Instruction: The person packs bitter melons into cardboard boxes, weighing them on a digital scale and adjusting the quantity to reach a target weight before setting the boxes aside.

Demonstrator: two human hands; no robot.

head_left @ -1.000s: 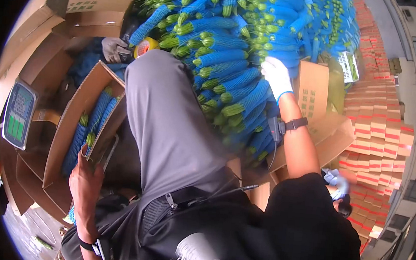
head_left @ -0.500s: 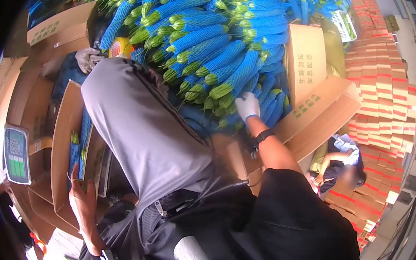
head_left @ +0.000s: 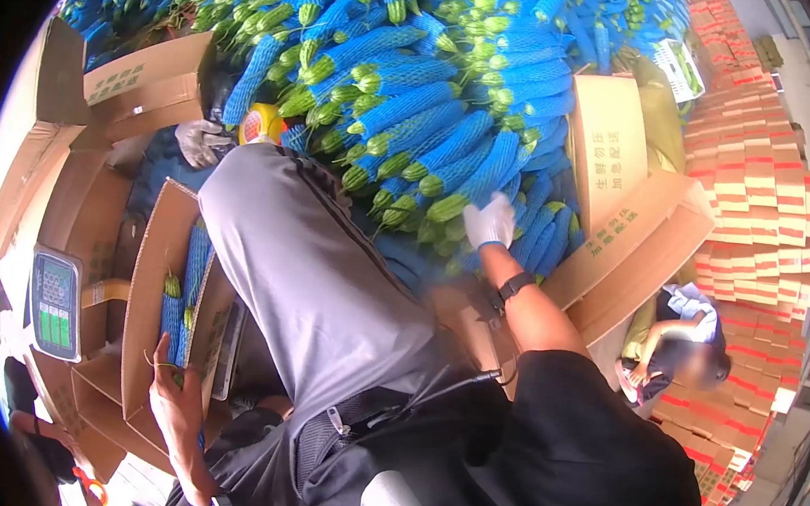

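My right hand (head_left: 491, 220), in a white glove, is at the near edge of a large pile of bitter gourds (head_left: 416, 137) in blue foam-net sleeves. It is beside the green end of one gourd (head_left: 448, 208); its fingers are blurred, and a grip cannot be made out. My bare left hand (head_left: 177, 412) reaches into the end of an open cardboard box (head_left: 152, 297), thumb and forefinger apart. Sleeved gourds (head_left: 172, 314) lie lengthwise in that box, close to my fingertips. Whatever is under the palm is hidden.
Left of the box stands a digital scale display (head_left: 57, 305). A grey glove (head_left: 203, 143) and a yellow round object (head_left: 261, 125) are by my knee. Open cartons (head_left: 635, 241) stand at right, before stacked boxes (head_left: 754, 228). A person (head_left: 679, 343) crouches there; another person's arm (head_left: 51, 434) shows lower left.
The whole view has shifted, so things appear lower and further right. My right hand has moved slightly left along the pile. My left hand stays at the box.
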